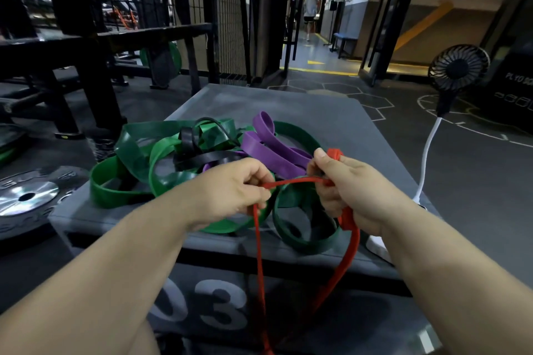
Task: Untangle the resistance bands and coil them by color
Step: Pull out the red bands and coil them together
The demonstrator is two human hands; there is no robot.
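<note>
Both hands are up over the front edge of the grey box [331,118], working the red band [297,181]. The left hand [230,190] pinches one strand, fingers curled tight. The right hand [349,187] is closed on a bunched red section, a bit poking out above the thumb. A short taut run spans between the hands; two red strands hang down past the box front, over the "03" print.

Behind the hands, the rest of the tangle lies on the box top:
- green bands [135,153], left and centre, one loop directly under the wrists
- purple bands [268,150], right of centre, partly hidden by the right hand
- black band [207,157], threaded through the green

A small fan [458,68] on a white neck stands at the box's right. A weight plate [26,196] lies on the floor to the left, with a dark rack [86,46] behind it. A person [311,6] stands far down the corridor.
</note>
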